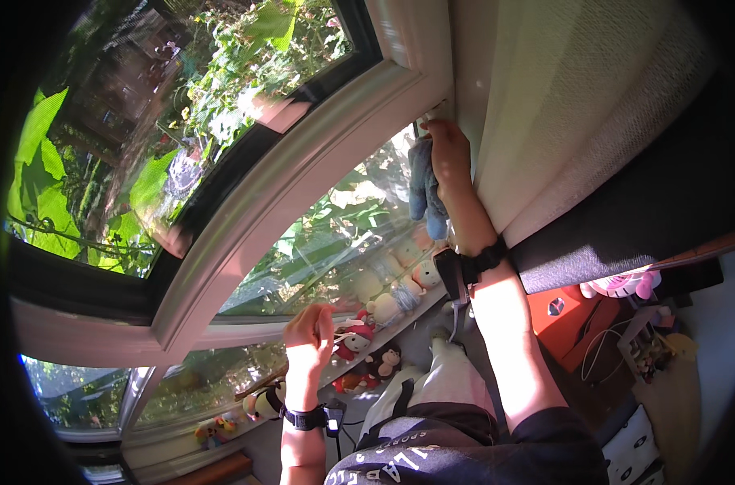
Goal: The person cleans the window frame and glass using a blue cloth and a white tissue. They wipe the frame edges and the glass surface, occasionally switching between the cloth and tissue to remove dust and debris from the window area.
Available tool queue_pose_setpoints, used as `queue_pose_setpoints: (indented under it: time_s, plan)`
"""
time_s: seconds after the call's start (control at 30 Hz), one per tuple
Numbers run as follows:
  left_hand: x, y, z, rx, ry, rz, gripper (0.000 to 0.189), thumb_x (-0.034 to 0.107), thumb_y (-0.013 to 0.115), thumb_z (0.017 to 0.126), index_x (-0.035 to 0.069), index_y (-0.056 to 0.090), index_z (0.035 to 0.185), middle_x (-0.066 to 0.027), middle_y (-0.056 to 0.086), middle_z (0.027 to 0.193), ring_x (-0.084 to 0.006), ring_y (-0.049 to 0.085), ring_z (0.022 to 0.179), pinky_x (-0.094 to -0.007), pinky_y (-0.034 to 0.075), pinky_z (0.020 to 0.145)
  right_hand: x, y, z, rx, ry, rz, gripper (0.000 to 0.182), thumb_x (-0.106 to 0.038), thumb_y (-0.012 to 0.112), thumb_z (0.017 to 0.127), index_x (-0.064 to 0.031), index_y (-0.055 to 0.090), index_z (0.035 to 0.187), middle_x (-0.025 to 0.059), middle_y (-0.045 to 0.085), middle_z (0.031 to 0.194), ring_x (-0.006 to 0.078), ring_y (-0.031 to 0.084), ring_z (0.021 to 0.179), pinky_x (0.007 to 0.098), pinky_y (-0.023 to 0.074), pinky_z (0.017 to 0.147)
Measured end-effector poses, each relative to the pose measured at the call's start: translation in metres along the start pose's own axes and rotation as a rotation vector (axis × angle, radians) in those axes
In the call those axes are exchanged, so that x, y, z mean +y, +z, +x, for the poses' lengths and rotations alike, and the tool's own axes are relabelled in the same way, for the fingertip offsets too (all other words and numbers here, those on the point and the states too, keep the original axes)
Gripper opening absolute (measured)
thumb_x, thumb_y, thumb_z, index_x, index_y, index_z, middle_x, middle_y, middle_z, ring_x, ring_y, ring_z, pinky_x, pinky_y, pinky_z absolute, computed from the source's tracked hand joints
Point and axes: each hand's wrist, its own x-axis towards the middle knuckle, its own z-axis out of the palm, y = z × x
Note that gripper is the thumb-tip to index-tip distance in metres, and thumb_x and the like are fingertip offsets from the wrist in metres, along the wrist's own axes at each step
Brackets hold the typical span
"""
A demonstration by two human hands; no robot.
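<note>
My right hand (451,151) is raised to the upper corner of a white window frame (319,130), where the pane meets the curtain side. Its fingers are closed on a soft blue-grey cloth (425,182), which hangs in folds against the glass (331,230). Lower and to the left, my left hand (310,336) is held in front of the window with fingers curled. Thin white strips (345,332) show by its fingertips; whether it grips them is unclear. Each wrist wears a black strap with a small device.
Several plush toys line the sill, among them a red-hooded one (356,339) and a brown monkey (388,361). A pale curtain (543,121) hangs close to my right arm. An orange box (564,321) and a pink object (625,284) are at lower right. Leafy plants show outside.
</note>
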Motion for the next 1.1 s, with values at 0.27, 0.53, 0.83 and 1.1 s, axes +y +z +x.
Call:
queue_pose_setpoints:
  time_s: [0.27,0.53,0.83,1.1]
  plan:
    - [0.005,0.0,0.005,-0.039,-0.01,0.015,0.014,0.011,0.052,0.087,0.004,0.063,0.082,-0.0092,0.052,0.06,-0.0155,0.042,0.043,-0.029,0.034,0.044,0.005,0.011,0.0,-0.237,0.176,0.428,0.027,-0.034,0.048,0.095,-0.0083,0.057,0.095,0.0002,0.053,0.071,0.0094,0.05,0.059,0.0257,0.042,0.053]
    - [0.014,0.007,0.011,-0.045,0.009,-0.009,0.014,0.011,0.052,0.087,0.004,0.064,0.086,-0.0088,0.051,0.06,-0.0171,0.043,0.045,-0.0292,0.036,0.047,0.012,0.003,-0.006,-0.282,0.285,0.375,0.02,-0.025,0.052,0.089,-0.0083,0.056,0.08,0.0,0.052,0.066,0.0095,0.05,0.056,0.025,0.0417,0.053]
    - [0.053,0.034,0.068,-0.056,0.014,-0.264,0.029,0.017,0.054,0.089,0.005,0.057,0.115,-0.0057,0.055,0.062,-0.0125,0.05,0.053,-0.0272,0.041,0.053,0.165,-0.043,-0.102,-0.448,-0.046,-0.381,0.028,-0.024,0.052,0.087,-0.0008,0.059,0.074,0.0095,0.055,0.062,0.0139,0.051,0.062,0.0307,0.0415,0.06]
    - [0.046,0.054,0.067,-0.115,-0.012,-0.23,0.029,0.022,0.057,0.088,0.006,0.058,0.112,-0.0075,0.059,0.063,-0.0146,0.055,0.055,-0.0284,0.042,0.053,0.05,-0.03,-0.055,-0.431,-0.021,-0.063,0.055,-0.051,0.039,0.095,-0.0013,0.06,0.103,0.0036,0.052,0.081,0.0092,0.048,0.073,0.0226,0.0396,0.071]
